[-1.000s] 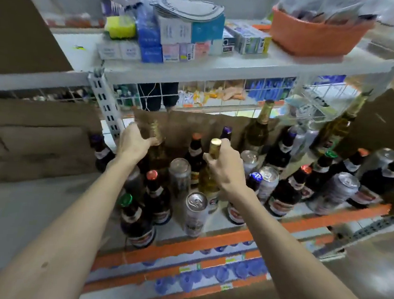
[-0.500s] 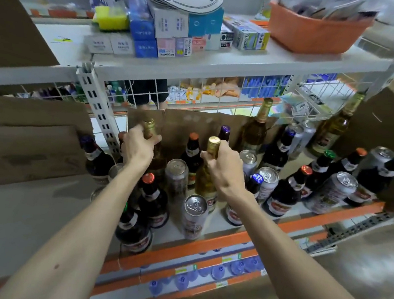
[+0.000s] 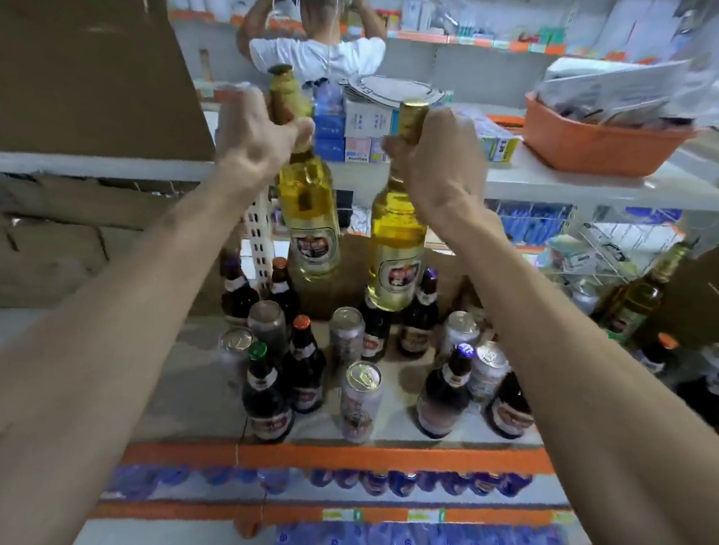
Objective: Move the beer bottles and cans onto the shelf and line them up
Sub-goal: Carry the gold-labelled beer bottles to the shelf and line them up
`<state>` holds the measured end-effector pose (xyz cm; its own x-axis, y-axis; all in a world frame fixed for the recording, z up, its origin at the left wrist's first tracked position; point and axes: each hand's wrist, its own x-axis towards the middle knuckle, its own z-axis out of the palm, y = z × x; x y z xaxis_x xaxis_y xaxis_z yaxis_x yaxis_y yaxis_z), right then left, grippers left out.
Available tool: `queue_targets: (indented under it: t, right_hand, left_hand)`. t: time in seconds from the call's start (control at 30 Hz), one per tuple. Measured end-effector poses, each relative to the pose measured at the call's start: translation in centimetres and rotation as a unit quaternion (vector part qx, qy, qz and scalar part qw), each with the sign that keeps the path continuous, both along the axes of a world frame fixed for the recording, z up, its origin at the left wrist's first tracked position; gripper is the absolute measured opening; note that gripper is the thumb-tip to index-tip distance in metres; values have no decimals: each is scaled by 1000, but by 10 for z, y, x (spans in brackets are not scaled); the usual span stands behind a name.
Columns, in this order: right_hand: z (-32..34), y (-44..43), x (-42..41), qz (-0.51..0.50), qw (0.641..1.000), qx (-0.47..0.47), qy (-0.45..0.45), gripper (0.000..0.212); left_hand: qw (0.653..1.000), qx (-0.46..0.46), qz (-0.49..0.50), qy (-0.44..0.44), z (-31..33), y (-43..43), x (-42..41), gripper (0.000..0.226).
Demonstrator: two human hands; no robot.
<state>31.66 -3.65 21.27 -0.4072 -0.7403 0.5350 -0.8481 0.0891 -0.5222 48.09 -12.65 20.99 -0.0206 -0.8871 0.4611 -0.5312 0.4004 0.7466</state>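
My left hand (image 3: 256, 139) grips the gold-foil neck of a clear bottle of yellow beer (image 3: 309, 224), held in the air above the shelf. My right hand (image 3: 439, 162) grips the neck of a second yellow beer bottle (image 3: 396, 249), also lifted. Both hang roughly upright, side by side, over a crowd of dark brown bottles (image 3: 266, 399) and silver cans (image 3: 359, 398) standing on the orange-edged shelf (image 3: 376, 454). Another pale bottle (image 3: 640, 292) leans at the right, by cardboard.
A white upper shelf (image 3: 574, 182) carries small boxes and an orange basket (image 3: 599, 141) of packets. Brown cardboard (image 3: 75, 69) fills the left side. A person in a white shirt (image 3: 320, 56) stands behind the shelving. Blue price-tag rows run below the orange edge.
Both hands have lifted their yellow bottles up out of the crowd on the shelf. The camera has tilted upward, so the upper shelf and the person behind now show.
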Motion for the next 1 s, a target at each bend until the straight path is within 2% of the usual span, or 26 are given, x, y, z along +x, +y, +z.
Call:
queue_targets:
  t: [0.1,0.27,0.53,0.77,1.0]
  right_hand:
    - [26,-3,27,12,999,-26,23,23]
    - [24,-9,99,71,997,-18,11,23]
    - [2,-28,288,194,981,-8,-29,27]
    - [-58,-47,458,225,969,51,-86,30]
    - [-85,-73,570,219,970,70,-83,32]
  left_hand:
    - [999,-14,34,28,24,15,35,33]
    - [993,-16,118,-4,21,46,101,25]
    - [971,39,237,-4,-14,64,305,47]
    - [966,75,247,-27,-64,70,484,31]
    - [971,110,211,-24,-101,30,592,23]
